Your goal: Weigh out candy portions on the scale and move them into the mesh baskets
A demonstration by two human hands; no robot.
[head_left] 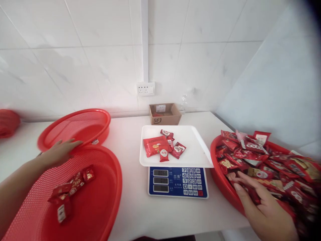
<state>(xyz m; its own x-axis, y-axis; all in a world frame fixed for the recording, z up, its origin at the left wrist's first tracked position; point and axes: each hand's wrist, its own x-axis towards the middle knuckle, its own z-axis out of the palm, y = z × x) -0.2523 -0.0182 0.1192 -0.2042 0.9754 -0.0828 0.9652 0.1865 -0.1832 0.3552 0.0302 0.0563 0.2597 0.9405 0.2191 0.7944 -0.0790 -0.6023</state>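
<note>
My left hand (61, 150), fingers stretched out, is over the far rim of the near red mesh basket (116, 187) and holds nothing. Several red wrapped snack packets (72, 187) lie on the bottom of that basket. At the right, my right hand (263, 204) reaches into a red basin (214, 157) heaped with wrapped snacks. Its thumb and forefinger close about a small red snack packet (253, 194), partly hidden by the hand. Between the hands, several red packets (164, 154) rest on the white tray (194, 157) of a digital scale (178, 182).
A second red mesh basket (106, 117) stands behind the near one. Against the tiled wall are a small cardboard box (173, 118) and a clear plastic bottle (184, 103). A red bundle (8, 124) lies at the far left of the white table (135, 207).
</note>
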